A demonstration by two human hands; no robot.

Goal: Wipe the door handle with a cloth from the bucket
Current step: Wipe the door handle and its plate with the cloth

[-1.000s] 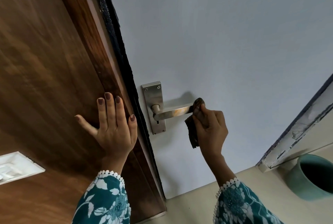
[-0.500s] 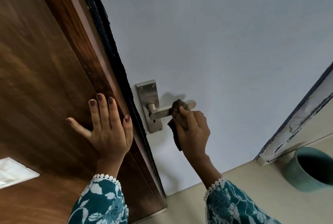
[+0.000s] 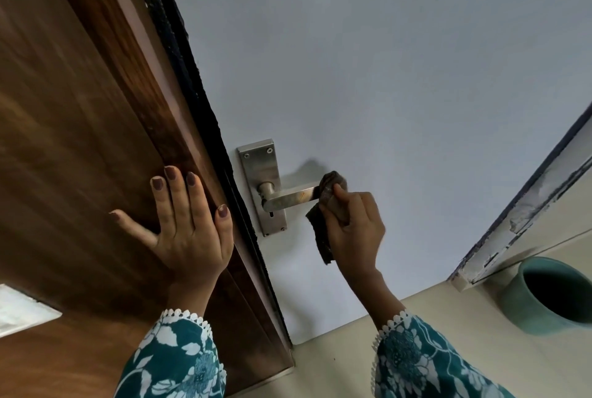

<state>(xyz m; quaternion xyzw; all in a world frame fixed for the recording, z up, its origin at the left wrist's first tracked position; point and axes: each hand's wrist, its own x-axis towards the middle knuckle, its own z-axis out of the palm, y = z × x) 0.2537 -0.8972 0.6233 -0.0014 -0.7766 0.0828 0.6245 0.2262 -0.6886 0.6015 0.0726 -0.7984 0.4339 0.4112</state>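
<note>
A steel lever door handle (image 3: 290, 199) on its backplate (image 3: 261, 170) is mounted on the pale grey door face. My right hand (image 3: 354, 231) grips a dark brown cloth (image 3: 323, 224) wrapped over the free end of the lever, hiding its tip. A tail of the cloth hangs below my hand. My left hand (image 3: 189, 221) lies flat, fingers spread, on the brown wooden frame (image 3: 80, 141) beside the door's edge. A teal bucket (image 3: 551, 296) stands on the floor at the lower right; its inside is dark.
A black seal strip (image 3: 198, 103) runs along the door's edge between wood and grey face. A white-painted frame edge (image 3: 525, 224) slants at the right above the bucket. Beige floor (image 3: 352, 372) lies below. A white plate (image 3: 19, 314) sits on the wood at far left.
My right hand slid the cloth in toward the handle's pivot half a second ago, then back out to the lever's free end now. The left hand has stayed pressed on the wood.
</note>
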